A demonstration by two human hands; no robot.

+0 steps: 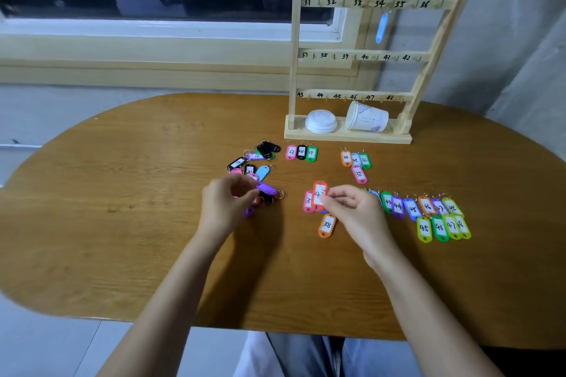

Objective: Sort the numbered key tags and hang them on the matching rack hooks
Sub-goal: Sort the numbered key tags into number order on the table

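Left hand [228, 203], purple tag [266, 187]; right hand [352, 208], orange tag [319, 191]; far from table [122, 254] edges.

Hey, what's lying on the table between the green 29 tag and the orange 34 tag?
Nothing. In the head view, the table is bare wood between the green 29 tag and the orange 34 tag.

Orange tag [320, 194], purple tag [267, 187], brown wood-grain table [122, 223].
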